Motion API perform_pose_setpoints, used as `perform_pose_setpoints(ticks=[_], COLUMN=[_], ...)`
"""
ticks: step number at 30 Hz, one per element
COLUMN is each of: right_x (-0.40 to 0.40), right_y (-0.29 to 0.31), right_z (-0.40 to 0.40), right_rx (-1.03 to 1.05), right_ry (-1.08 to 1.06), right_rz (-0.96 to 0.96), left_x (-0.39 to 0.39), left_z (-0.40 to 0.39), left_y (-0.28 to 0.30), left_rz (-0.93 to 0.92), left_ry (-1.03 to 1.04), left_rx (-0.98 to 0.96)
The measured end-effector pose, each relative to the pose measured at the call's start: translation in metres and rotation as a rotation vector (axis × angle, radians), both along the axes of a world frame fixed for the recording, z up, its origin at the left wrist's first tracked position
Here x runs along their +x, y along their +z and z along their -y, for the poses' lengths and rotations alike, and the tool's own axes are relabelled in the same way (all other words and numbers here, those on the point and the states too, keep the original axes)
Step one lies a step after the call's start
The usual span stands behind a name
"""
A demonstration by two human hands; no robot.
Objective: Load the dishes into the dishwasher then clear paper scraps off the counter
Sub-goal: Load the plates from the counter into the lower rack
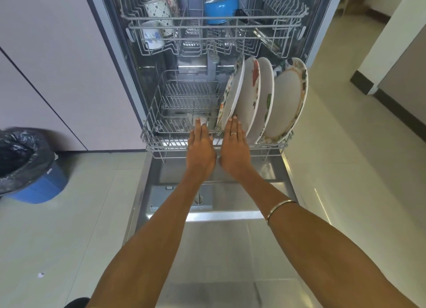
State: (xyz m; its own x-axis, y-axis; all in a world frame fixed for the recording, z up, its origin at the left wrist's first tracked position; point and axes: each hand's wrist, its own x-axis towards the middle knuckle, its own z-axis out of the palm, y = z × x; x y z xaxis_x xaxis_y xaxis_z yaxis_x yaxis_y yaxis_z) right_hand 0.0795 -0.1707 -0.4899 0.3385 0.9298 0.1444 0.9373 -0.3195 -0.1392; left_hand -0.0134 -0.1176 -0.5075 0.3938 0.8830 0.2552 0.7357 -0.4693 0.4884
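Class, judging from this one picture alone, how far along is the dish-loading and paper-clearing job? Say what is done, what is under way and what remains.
Done: four plates stand upright in the lower rack, and mugs and a blue pot sit in the upper rack.
In hand: the left hand and right hand lie flat at the lower rack's front edge, probably to push it in.
Left: the door is open; the counter is out of view, and a scrap lies on the floor.

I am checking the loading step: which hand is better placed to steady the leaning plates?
Right hand, probably: its fingertips already reach the nearest plate; the left hand rests on the lower rack rim.
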Motion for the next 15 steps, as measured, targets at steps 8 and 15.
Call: perform_pose_setpoints(ticks=[8, 15], right_x=[0.012, 0.027], right_y=[0.0, 0.002], right_z=[-0.024, -0.047], right_rx=[-0.004, -0.026], right_ry=[0.024, 0.049], right_rz=[-0.035, -0.006], left_x=[0.012, 0.02], left_z=[-0.025, -0.047], left_y=[-0.005, -0.003], left_rz=[0.0, -0.014], left_ry=[-0.004, 0.0], left_rx=[0.015, -0.011])
